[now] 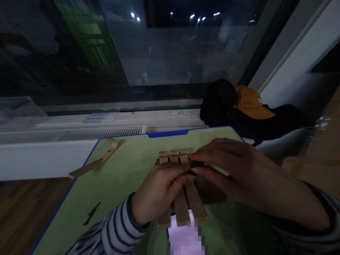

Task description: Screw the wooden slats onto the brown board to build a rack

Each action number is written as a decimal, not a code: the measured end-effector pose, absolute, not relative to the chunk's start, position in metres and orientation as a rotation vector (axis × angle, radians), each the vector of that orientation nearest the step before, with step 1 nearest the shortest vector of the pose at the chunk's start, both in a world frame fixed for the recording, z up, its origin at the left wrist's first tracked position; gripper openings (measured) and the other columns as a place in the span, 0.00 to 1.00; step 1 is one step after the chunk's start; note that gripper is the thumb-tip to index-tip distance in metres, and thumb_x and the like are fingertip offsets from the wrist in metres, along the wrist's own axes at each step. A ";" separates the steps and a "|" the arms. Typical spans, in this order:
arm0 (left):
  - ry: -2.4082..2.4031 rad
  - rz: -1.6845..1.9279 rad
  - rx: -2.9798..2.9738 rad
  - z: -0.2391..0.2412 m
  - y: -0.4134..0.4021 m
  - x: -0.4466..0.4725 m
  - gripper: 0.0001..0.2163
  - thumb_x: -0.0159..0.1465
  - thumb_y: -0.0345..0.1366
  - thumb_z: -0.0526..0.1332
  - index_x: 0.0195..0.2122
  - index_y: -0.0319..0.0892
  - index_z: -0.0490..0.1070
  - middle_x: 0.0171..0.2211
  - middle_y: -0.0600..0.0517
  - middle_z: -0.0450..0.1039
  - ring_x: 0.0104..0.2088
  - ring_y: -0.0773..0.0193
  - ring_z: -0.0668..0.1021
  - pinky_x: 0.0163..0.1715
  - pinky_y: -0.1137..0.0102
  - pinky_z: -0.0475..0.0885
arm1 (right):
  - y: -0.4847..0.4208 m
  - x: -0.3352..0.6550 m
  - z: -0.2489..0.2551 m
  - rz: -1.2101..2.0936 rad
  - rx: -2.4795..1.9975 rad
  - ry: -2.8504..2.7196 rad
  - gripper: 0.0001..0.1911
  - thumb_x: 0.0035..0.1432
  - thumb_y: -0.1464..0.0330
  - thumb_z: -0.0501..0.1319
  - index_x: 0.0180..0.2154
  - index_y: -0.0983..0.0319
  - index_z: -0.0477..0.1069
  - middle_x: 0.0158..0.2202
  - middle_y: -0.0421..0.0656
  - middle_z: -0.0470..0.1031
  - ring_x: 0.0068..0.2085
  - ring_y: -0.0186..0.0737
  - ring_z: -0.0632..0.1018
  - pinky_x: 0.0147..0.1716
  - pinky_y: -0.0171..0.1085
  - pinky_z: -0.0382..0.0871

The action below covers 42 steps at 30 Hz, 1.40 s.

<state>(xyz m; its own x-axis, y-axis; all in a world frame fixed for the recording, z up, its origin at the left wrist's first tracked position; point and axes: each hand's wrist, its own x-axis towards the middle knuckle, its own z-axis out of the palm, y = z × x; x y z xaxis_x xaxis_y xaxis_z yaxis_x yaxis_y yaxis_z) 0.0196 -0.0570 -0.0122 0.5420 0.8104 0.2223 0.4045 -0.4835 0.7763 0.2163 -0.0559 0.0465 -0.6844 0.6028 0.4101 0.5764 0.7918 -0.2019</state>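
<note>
Green tabletop (127,184) — flat wooden slats (181,211), small dark piece (197,164) between hands (156,189) (236,166)

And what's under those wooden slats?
A lit screen shows past the near ends of the wooden slats and in a gap between them; its far part is covered. Farther up, the slats and the left hand hide whatever lies beneath.

The right hand (236,170) pinches a small dark piece (197,164) beside the left hand (159,189) — wooden slats (182,209) beneath both.
</note>
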 end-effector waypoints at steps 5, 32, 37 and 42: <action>1.057 0.816 2.045 -0.017 -0.058 0.022 0.06 0.64 0.34 0.58 0.40 0.45 0.74 0.35 0.56 0.77 0.35 0.66 0.78 0.36 0.73 0.69 | -0.056 0.216 0.049 0.052 -0.909 -2.519 0.10 0.62 0.66 0.54 0.44 0.61 0.68 0.37 0.41 0.74 0.38 0.35 0.73 0.38 0.36 0.66; 0.960 0.876 2.111 -0.020 -0.058 0.021 0.12 0.65 0.32 0.56 0.47 0.48 0.72 0.40 0.55 0.78 0.40 0.64 0.78 0.40 0.71 0.69 | -0.050 0.213 0.051 0.180 -0.816 -2.522 0.10 0.61 0.68 0.56 0.44 0.60 0.70 0.39 0.38 0.77 0.40 0.31 0.76 0.39 0.31 0.66; 1.025 0.854 2.160 -0.019 -0.058 0.023 0.12 0.65 0.32 0.56 0.47 0.49 0.72 0.40 0.55 0.78 0.39 0.63 0.78 0.39 0.70 0.70 | -0.049 0.212 0.052 0.098 -0.832 -2.544 0.09 0.61 0.67 0.55 0.41 0.61 0.71 0.38 0.40 0.77 0.39 0.33 0.76 0.38 0.32 0.66; 1.031 0.830 2.157 -0.020 -0.059 0.024 0.12 0.65 0.32 0.55 0.48 0.48 0.71 0.40 0.54 0.78 0.39 0.65 0.78 0.40 0.71 0.70 | -0.049 0.213 0.050 0.089 -0.847 -2.541 0.11 0.62 0.66 0.55 0.43 0.62 0.71 0.39 0.40 0.77 0.39 0.33 0.76 0.38 0.32 0.65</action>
<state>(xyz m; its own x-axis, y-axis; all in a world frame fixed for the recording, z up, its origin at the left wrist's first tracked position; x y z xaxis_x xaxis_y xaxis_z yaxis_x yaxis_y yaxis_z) 0.0242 -0.0594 -0.0198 0.5027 0.8196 0.2749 0.4436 -0.5175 0.7317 0.2134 -0.0490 0.0499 -0.7058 0.5828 0.4026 0.5533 0.8085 -0.2004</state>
